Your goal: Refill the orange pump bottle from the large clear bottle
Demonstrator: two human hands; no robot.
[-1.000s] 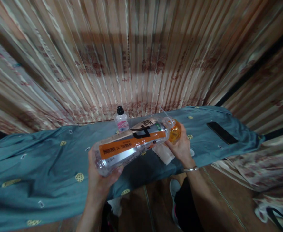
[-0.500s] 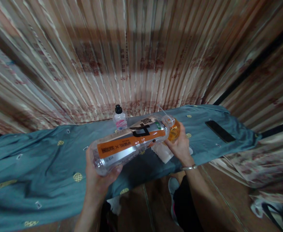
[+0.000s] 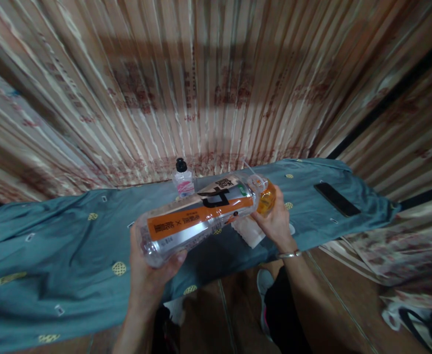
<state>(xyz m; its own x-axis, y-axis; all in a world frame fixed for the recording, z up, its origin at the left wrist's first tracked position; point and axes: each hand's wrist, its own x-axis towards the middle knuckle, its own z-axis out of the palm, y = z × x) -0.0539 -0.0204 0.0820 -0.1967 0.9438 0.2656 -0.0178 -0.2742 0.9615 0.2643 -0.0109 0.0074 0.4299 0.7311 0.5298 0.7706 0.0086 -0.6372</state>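
Observation:
A large clear plastic bottle (image 3: 197, 216) with an orange and silver label lies tilted across my view, its neck toward the right. Wrapped round its base end is my left hand (image 3: 155, 260). My right hand (image 3: 275, 219) is closed around a small container of amber liquid (image 3: 265, 199) at the bottle's neck. The two mouths meet or nearly meet; I cannot tell whether they touch. A thin pale stick or straw (image 3: 251, 167) juts up beside the neck. Under my right hand lies a white tissue (image 3: 251, 233).
A clear bottle with a black cap and pink print (image 3: 184, 182) stands behind the large bottle. Toward the right lies a black phone (image 3: 336, 199). Green patterned cloth (image 3: 90, 255) covers the table, with a pleated curtain (image 3: 208, 88) behind it. A white bag (image 3: 396, 314) is at lower right.
Both hands keep their holds, and the large bottle stays tilted the same way. Only a very slight shift of the view shows.

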